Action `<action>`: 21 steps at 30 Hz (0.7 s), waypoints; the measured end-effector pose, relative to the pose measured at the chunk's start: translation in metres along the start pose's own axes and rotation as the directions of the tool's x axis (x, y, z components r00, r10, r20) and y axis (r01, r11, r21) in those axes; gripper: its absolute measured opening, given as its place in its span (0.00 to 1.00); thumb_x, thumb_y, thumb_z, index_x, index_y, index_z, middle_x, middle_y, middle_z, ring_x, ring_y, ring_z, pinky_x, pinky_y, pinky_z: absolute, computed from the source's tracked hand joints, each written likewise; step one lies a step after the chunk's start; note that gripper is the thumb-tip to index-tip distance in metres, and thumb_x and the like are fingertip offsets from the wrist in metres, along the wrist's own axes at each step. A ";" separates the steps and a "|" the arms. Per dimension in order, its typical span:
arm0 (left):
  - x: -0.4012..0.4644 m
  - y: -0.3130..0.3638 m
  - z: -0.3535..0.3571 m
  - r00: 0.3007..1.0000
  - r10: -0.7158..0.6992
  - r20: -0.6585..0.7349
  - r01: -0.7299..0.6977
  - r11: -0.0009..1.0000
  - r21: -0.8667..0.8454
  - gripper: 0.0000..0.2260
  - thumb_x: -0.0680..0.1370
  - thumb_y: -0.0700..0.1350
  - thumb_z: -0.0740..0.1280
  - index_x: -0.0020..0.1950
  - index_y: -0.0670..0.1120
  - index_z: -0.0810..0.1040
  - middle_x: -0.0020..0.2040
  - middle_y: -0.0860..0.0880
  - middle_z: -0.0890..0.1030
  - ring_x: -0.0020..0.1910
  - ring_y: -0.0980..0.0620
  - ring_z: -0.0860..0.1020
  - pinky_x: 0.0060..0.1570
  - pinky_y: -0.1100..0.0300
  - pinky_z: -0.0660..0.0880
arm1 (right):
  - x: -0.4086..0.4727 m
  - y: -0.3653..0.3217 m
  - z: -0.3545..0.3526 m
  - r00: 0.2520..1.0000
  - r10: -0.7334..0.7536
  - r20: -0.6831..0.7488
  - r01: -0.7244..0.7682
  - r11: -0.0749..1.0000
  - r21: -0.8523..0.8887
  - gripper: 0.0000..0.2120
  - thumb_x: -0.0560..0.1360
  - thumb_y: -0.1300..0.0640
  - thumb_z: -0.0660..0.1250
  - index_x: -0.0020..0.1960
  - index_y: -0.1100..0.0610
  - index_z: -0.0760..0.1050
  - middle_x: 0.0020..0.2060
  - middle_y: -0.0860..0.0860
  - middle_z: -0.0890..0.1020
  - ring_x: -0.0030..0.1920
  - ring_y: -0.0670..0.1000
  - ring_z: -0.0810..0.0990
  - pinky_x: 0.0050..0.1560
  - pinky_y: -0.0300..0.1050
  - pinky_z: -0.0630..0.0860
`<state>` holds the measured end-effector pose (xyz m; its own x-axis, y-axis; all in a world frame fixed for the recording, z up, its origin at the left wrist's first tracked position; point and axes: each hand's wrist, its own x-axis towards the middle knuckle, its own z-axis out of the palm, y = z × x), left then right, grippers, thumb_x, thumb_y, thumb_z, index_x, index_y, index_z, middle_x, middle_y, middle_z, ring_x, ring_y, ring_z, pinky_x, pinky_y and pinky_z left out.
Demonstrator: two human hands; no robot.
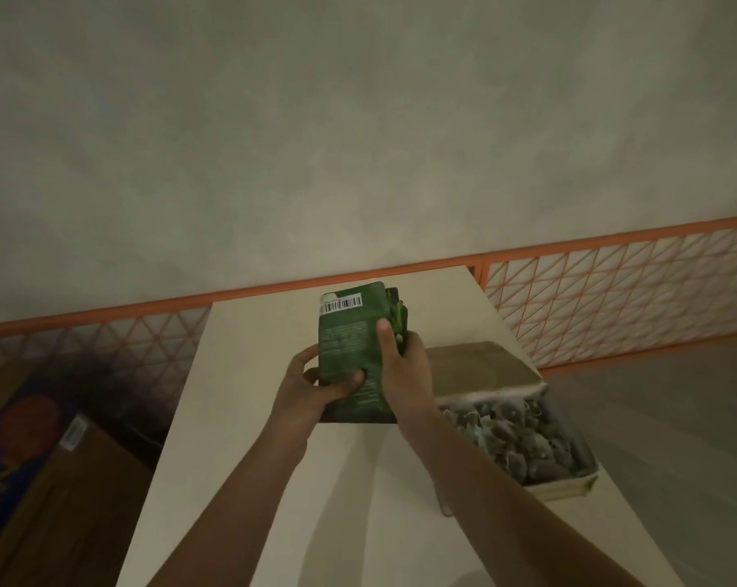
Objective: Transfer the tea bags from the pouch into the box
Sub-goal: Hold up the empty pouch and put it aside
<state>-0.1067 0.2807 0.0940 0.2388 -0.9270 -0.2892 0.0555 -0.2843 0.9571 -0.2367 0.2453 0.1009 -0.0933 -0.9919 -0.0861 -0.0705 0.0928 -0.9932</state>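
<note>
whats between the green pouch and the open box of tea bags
In the head view, the right hand and wrist gripping the green foil pouch sit between it and the open cardboard box of tea bags.

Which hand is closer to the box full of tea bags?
Right. The right hand holds the green pouch on the side facing the box, just beside its far end. The left hand holds the pouch's other side, farther away.

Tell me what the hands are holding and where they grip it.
Both hold the flat green foil pouch: the left hand grips its lower left edge, the right hand its right edge.
</note>
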 end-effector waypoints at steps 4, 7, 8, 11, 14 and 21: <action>-0.008 0.016 0.035 0.988 0.012 0.156 -0.011 1.000 -0.010 0.25 0.68 0.53 0.78 0.63 0.51 0.78 0.56 0.49 0.86 0.52 0.51 0.85 0.49 0.56 0.80 | 0.020 0.000 -0.039 0.986 -0.110 0.129 0.125 0.986 -0.113 0.13 0.81 0.44 0.57 0.51 0.54 0.69 0.41 0.46 0.78 0.40 0.44 0.79 0.34 0.32 0.71; -0.003 0.028 0.066 0.988 -0.092 0.125 0.118 0.967 -0.225 0.20 0.76 0.60 0.69 0.62 0.49 0.80 0.55 0.46 0.86 0.54 0.45 0.85 0.56 0.47 0.79 | 0.039 -0.006 -0.074 0.948 -0.108 0.299 0.166 0.970 -0.176 0.12 0.83 0.48 0.56 0.53 0.56 0.70 0.43 0.48 0.78 0.43 0.48 0.79 0.37 0.35 0.72; -0.001 0.030 0.080 0.988 -0.112 0.104 0.136 0.956 -0.260 0.22 0.76 0.60 0.70 0.62 0.47 0.80 0.56 0.44 0.86 0.55 0.43 0.84 0.59 0.45 0.78 | 0.044 -0.008 -0.088 0.929 -0.097 0.356 0.180 0.962 -0.207 0.11 0.83 0.49 0.56 0.54 0.56 0.70 0.44 0.49 0.78 0.44 0.47 0.78 0.38 0.36 0.71; 0.003 0.028 0.126 0.997 -0.079 0.003 0.076 0.946 -0.316 0.21 0.74 0.53 0.74 0.60 0.41 0.81 0.53 0.41 0.86 0.51 0.41 0.86 0.50 0.48 0.81 | 0.062 -0.013 -0.129 0.875 -0.070 0.479 0.221 0.939 -0.265 0.08 0.83 0.53 0.57 0.57 0.55 0.72 0.50 0.52 0.79 0.49 0.50 0.79 0.49 0.45 0.76; 0.005 0.022 0.178 0.996 -0.062 -0.070 0.025 0.893 -0.449 0.23 0.69 0.49 0.77 0.60 0.40 0.81 0.54 0.39 0.86 0.51 0.40 0.86 0.46 0.48 0.83 | 0.077 -0.007 -0.183 0.852 -0.046 0.522 0.118 0.987 -0.106 0.09 0.79 0.55 0.64 0.59 0.52 0.76 0.54 0.53 0.82 0.53 0.55 0.82 0.59 0.57 0.77; 0.006 -0.009 0.306 0.989 -0.141 -0.047 0.070 0.723 -0.688 0.20 0.73 0.51 0.75 0.62 0.45 0.81 0.57 0.39 0.85 0.54 0.35 0.84 0.55 0.35 0.78 | 0.074 0.043 -0.308 0.918 0.130 0.374 -0.292 0.860 0.418 0.43 0.58 0.54 0.82 0.70 0.51 0.67 0.60 0.53 0.80 0.57 0.54 0.82 0.53 0.53 0.81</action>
<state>-0.4028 0.2027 0.0789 0.2742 -0.8648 -0.4206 0.7236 -0.1026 0.6826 -0.5526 0.2023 0.0762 0.2761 -0.9313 -0.2375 0.3819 0.3331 -0.8621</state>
